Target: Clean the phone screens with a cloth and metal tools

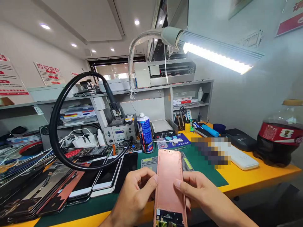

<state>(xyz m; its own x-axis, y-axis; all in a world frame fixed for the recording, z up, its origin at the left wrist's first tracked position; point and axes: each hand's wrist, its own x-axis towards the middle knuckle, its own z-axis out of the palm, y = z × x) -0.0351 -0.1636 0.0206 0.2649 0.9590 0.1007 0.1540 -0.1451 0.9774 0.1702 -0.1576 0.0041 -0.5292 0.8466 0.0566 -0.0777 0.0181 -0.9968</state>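
A pink phone frame [169,186], long and narrow, is held upright in front of me above the table's front edge. Black parts and small labels show at its lower end. My left hand [139,190] grips its left edge, thumb on the face and fingers curled behind. On the opposite edge, my right hand [197,189] holds it the same way, with the thumb pressed near the rim. Just beyond the frame lies a grey perforated repair mat [149,163], partly hidden by it. The frame's lowest end is cut off by the picture.
Stacked phones and screens [81,183] fill the left, under a looped black hose [53,126]. A blue spray can [145,134] stands behind the mat. At right are a white power bank [243,157] and a cola bottle [276,142]. A lit lamp [217,56] hangs above.
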